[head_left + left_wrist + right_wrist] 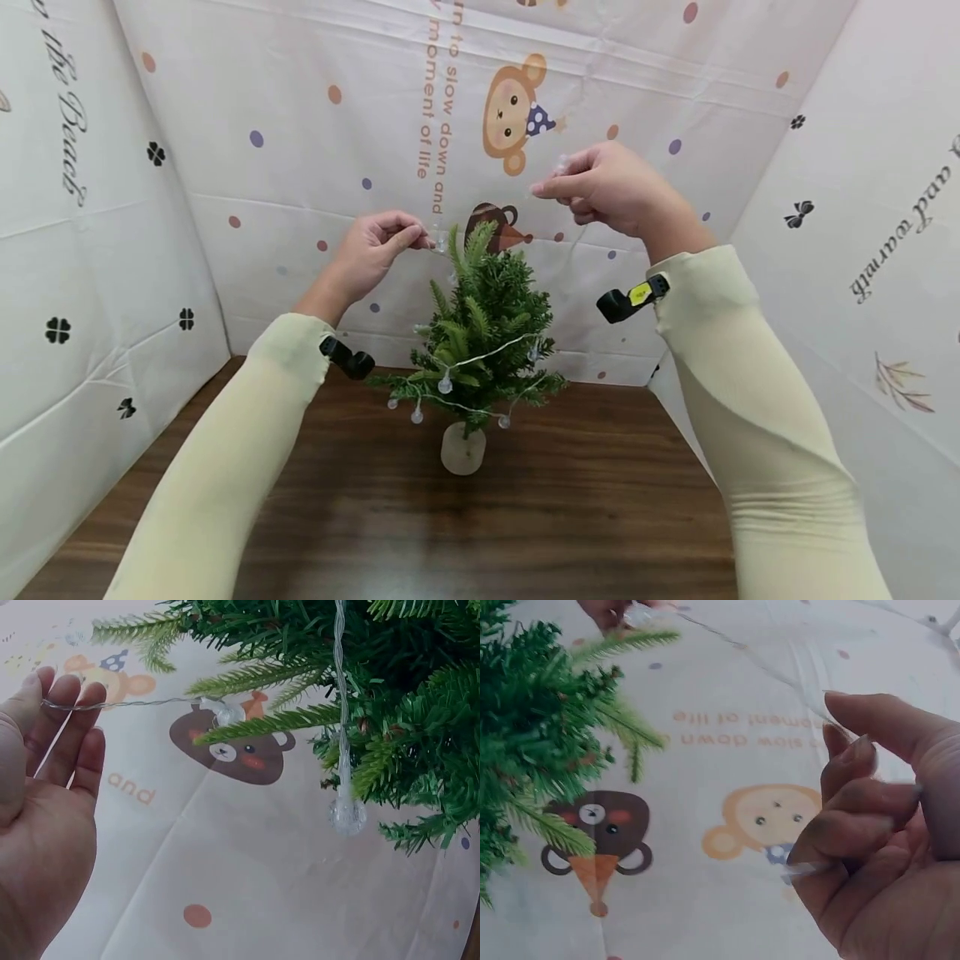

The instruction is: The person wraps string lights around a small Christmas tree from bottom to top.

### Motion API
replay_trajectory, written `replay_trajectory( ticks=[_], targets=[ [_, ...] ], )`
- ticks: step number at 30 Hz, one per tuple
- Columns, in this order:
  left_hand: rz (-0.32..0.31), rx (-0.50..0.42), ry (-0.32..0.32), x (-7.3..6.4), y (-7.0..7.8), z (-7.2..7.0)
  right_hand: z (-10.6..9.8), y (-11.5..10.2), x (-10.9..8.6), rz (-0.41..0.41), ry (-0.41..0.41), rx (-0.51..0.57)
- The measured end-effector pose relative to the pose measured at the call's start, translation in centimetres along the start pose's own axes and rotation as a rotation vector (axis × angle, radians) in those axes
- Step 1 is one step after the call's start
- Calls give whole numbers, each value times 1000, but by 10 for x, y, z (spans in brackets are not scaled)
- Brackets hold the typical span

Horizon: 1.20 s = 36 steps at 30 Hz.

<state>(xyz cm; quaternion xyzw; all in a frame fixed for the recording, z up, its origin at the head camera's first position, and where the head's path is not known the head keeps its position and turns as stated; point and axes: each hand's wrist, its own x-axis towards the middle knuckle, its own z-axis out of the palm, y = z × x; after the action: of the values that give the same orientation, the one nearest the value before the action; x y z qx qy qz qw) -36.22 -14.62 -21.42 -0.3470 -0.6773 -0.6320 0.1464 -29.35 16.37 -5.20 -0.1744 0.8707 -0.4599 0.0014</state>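
A small green Christmas tree (498, 308) stands upright on a pale round base (462, 450). A clear string of lights with round bulbs (446, 384) is draped round its lower and middle branches. Left of the treetop, my left hand (367, 254) pinches the thin wire (150, 703) between thumb and fingertips, a bulb (441, 243) hanging close by. My right hand (615, 190) is raised to the right, above the top. Its thumb and index finger pinch another stretch of wire (780, 676), while the other fingers curl inward. This wire runs between both hands across the treetop.
Below the tree lies a dark brown wooden tabletop (360, 508). White printed cloth (285, 183) with dots, lettering and cartoon animals forms a wall behind, and more cloth (90, 275) stands at both sides. Black wrist cameras (347, 358) sit on the pale sleeves.
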Motion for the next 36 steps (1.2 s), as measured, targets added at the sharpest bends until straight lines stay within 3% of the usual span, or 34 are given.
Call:
replay_trajectory(
  ticks=[3,6,9,17,21,25,29,33,36],
  targets=[
    [-8,-17,3,-4,-3,-3,-8,2,-9,2,1,-77],
    [-11,-45,-4,-8,-6,-8,-12,3,-26,-3,-9,-254],
    [-13,-48,-28,-14,-8,-10,-11,6,-46,-63,-9,-361],
    [-11,65,-90,-23,-8,-10,10,20,-78,-400,22,-257],
    [44,108,-61,-26,-8,-4,21,28,-83,-497,-4,-225],
    [108,126,-61,-31,-5,2,29,39,-90,-594,-88,-167],
    [184,149,-130,-34,-1,9,34,55,-100,-665,-175,-143],
    [249,196,-200,-37,4,14,33,74,-110,-665,-218,-178],
    [270,222,-218,-39,6,17,26,90,-115,-649,-218,-175]
  ],
)
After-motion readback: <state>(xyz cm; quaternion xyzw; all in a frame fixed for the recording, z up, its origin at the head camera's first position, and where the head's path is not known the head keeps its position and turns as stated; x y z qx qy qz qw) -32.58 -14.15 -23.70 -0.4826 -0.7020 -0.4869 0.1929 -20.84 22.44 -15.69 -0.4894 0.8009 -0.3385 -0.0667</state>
